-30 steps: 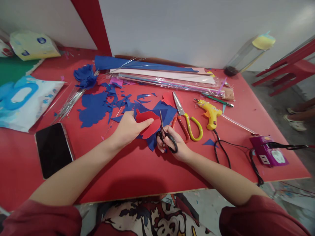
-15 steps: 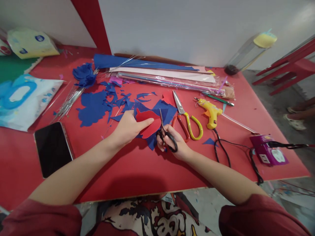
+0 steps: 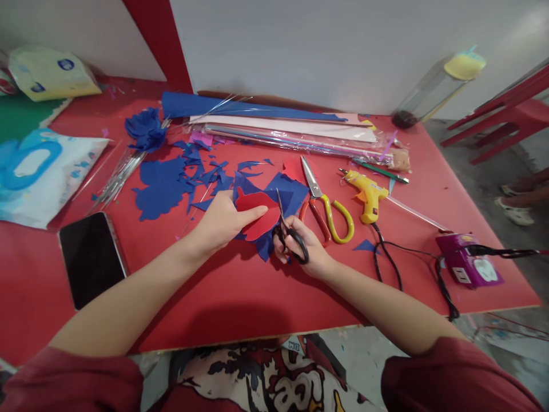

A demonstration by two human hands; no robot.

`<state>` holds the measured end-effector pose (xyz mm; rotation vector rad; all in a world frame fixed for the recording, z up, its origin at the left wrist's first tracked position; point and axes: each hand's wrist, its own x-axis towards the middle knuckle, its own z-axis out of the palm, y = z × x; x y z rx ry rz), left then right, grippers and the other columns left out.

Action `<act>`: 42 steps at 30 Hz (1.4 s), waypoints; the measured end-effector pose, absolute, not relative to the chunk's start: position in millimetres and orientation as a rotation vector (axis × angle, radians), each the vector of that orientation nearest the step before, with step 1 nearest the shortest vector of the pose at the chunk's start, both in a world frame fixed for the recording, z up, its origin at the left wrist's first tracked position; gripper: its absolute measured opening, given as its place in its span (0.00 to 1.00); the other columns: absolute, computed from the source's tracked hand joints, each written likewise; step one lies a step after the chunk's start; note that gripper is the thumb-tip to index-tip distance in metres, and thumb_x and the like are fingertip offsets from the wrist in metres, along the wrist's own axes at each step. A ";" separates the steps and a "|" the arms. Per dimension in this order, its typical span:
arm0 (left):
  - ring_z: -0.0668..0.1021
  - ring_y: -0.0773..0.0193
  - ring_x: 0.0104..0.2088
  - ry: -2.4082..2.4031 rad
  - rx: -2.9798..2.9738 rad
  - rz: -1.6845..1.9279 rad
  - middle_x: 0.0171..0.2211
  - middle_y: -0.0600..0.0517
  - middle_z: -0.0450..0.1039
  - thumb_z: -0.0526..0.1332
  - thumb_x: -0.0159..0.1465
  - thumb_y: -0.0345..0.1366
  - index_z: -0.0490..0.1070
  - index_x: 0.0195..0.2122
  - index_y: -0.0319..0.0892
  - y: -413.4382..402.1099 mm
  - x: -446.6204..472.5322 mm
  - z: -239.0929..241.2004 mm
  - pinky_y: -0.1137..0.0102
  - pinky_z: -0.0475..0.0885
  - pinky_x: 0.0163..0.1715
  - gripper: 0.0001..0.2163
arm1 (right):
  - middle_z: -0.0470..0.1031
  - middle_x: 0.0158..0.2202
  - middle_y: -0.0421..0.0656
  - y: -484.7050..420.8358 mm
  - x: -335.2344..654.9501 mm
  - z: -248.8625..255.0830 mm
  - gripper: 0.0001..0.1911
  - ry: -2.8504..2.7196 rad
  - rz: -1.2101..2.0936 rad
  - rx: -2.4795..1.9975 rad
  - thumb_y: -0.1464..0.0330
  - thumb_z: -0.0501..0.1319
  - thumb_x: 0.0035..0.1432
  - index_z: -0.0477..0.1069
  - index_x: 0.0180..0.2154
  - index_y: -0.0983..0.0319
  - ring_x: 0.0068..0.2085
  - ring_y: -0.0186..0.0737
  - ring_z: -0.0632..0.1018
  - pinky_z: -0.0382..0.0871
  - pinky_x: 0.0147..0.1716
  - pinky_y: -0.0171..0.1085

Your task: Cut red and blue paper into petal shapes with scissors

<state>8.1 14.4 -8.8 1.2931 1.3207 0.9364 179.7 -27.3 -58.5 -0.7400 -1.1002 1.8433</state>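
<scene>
Between the thumb and fingers of my left hand (image 3: pixel 221 220) is a red cut-out shape (image 3: pixel 259 220), with blue sheet material (image 3: pixel 281 197) behind or under it. I cannot tell whether the blue piece is also in that grip. My right hand (image 3: pixel 306 246) is closed on small black-handled scissors (image 3: pixel 295 240), whose blades point up and away beside the red shape's right edge. Larger scissors (image 3: pixel 328 214) with one red and one yellow handle lie just right of the blades. Blue offcuts (image 3: pixel 218 174) and a large scalloped blue piece (image 3: pixel 158 189) lie left of my hands.
To the right are a yellow glue gun (image 3: pixel 366 194), its black cord and a purple power block (image 3: pixel 469 260). A phone (image 3: pixel 92 260) lies at left, near a blue fabric flower (image 3: pixel 148 130) and wires (image 3: pixel 118 180). Rolled sheets (image 3: pixel 257 111) line the wall.
The view has shifted very slightly. Both hands, the red shape and the black-handled scissors look almost the same as before.
</scene>
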 end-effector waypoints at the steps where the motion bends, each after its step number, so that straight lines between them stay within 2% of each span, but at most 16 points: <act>1: 0.78 0.60 0.28 1.329 1.289 0.921 0.27 0.50 0.77 0.67 0.48 0.40 0.73 0.27 0.37 14.2 8.3 -7.6 0.67 0.74 0.30 0.11 | 0.66 0.21 0.31 -27.2 179.8 -58.6 0.22 -1.099 1.841 -0.745 0.54 0.64 0.50 0.54 0.31 0.59 0.18 0.27 0.68 0.58 0.18 0.28; 13: 0.79 0.59 0.32 1.277 1.379 0.888 0.30 0.51 0.79 0.66 0.50 0.37 0.73 0.30 0.38 18.4 4.1 -2.6 0.68 0.75 0.32 0.09 | 0.64 0.18 0.29 -26.6 179.3 -55.6 0.23 -1.098 1.839 -0.821 0.54 0.65 0.48 0.53 0.29 0.59 0.15 0.25 0.66 0.56 0.15 0.26; 23: 0.77 0.57 0.30 1.489 1.585 0.666 0.27 0.51 0.76 0.65 0.48 0.44 0.71 0.27 0.40 24.5 -8.2 16.0 0.66 0.72 0.29 0.12 | 0.65 0.21 0.31 -26.2 180.3 -55.6 0.22 -1.155 1.927 -0.703 0.53 0.63 0.51 0.53 0.32 0.59 0.18 0.27 0.67 0.59 0.19 0.29; 27: 0.77 0.54 0.33 1.497 1.746 0.643 0.31 0.48 0.77 0.65 0.47 0.46 0.71 0.31 0.41 26.8 -13.3 17.9 0.62 0.72 0.34 0.15 | 0.64 0.20 0.30 -26.5 181.1 -53.6 0.23 -1.181 1.953 -0.691 0.53 0.62 0.51 0.52 0.32 0.59 0.18 0.27 0.67 0.58 0.19 0.29; 33: 0.75 0.54 0.44 1.332 1.897 0.643 0.43 0.49 0.75 0.64 0.50 0.39 0.70 0.41 0.41 27.7 -15.0 22.2 0.63 0.69 0.47 0.17 | 0.64 0.21 0.31 -27.3 181.7 -52.8 0.21 -1.202 1.995 -0.637 0.54 0.62 0.53 0.52 0.31 0.59 0.18 0.27 0.67 0.56 0.19 0.29; 38: 0.74 0.50 0.47 1.368 1.925 0.581 0.46 0.44 0.73 0.64 0.49 0.40 0.70 0.43 0.39 28.1 -17.8 22.5 0.58 0.66 0.51 0.20 | 0.64 0.21 0.31 -27.4 181.5 -52.8 0.21 -1.227 1.994 -0.606 0.54 0.61 0.53 0.52 0.31 0.59 0.19 0.27 0.67 0.57 0.20 0.29; 42: 0.75 0.50 0.46 1.355 1.926 0.578 0.43 0.45 0.75 0.64 0.49 0.41 0.72 0.40 0.41 30.2 -21.8 17.4 0.59 0.66 0.51 0.17 | 0.63 0.21 0.31 -27.0 181.6 -53.2 0.21 -1.235 2.005 -0.602 0.54 0.61 0.53 0.52 0.31 0.59 0.18 0.27 0.66 0.57 0.20 0.30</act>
